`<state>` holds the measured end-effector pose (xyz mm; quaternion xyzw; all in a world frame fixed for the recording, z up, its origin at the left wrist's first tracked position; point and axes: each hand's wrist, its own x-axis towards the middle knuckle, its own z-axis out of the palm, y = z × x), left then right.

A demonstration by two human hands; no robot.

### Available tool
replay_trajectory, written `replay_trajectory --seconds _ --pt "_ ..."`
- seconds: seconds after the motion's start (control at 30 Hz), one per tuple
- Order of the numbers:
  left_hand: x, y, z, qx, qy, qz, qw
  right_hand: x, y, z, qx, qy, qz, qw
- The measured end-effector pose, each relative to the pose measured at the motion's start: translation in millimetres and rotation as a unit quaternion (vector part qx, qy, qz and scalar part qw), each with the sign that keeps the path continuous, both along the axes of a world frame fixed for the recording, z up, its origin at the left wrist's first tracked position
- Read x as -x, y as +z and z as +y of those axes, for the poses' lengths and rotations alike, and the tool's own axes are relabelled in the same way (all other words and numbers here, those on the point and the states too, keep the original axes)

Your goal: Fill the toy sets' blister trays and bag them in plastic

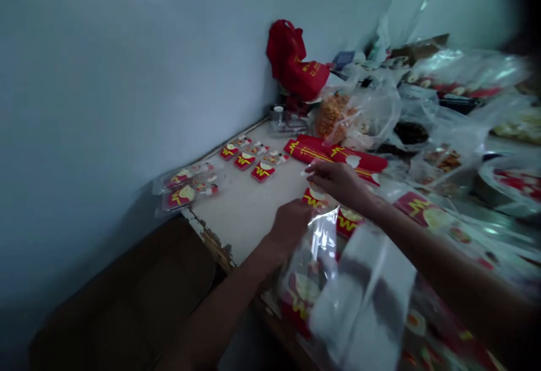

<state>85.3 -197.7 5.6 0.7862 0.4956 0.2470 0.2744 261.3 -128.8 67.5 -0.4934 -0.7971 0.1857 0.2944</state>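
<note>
My left hand (291, 221) is closed, its fingertips at the edge of a red fries-box-shaped piece with a yellow W (313, 196). Just above that piece my right hand (338, 182) pinches a small, whitish, see-through bit (310, 168), too blurred to name. Another red W piece (347, 223) lies below my right wrist. Under my forearms are shiny clear plastic bags (323, 241) with red W pieces inside, and a white sheet-like thing (363, 292). Three similar red pieces (245, 160) with small figures at their tops lie in a row on the tabletop.
Clear packs (181, 193) overhang the chipped left edge of the white table (240, 213). Larger red folded cartons (333, 154) lie beyond my hands. At the back are a red cloth bag (291, 63), a plastic bag of orange bits (333, 117) and a tape roll (507, 188).
</note>
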Motion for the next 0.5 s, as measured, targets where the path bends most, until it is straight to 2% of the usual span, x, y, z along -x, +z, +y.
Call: replay_trajectory --seconds 0.03,0.07,0.13,0.2,0.23,0.3,0.37,0.5 --pt "28.7 -1.7 5.9 0.044 0.062 -0.082 0.994 20.6 4.2 20.1 -0.022 0.026 -0.037 0.999" --pt "58.9 -3.6 12.1 0.091 0.134 -0.163 0.973 41.2 6.3 41.2 -0.042 0.063 -0.082 0.994" --pt "117.8 -7.5 23.8 0.151 0.215 -0.273 0.926 79.5 2.3 84.7 -0.073 0.154 -0.194 0.966" --pt "165.0 -10.3 33.2 0.194 0.259 -0.304 0.896 109.8 -10.4 124.5 -0.076 0.242 -0.297 0.921" --pt "181.9 -11.2 37.1 0.206 0.27 -0.298 0.892 121.2 -18.0 141.2 -0.065 0.273 -0.336 0.899" --pt "201.6 -12.3 44.1 0.227 0.27 -0.273 0.895 136.1 -30.5 165.7 -0.035 0.305 -0.384 0.871" --pt "206.1 -13.0 51.3 0.254 0.25 -0.271 0.894 141.8 -36.8 178.4 -0.017 0.312 -0.404 0.86" --pt "196.0 -12.8 64.6 0.358 0.231 -0.291 0.857 135.7 -40.2 182.9 0.006 0.331 -0.429 0.84"
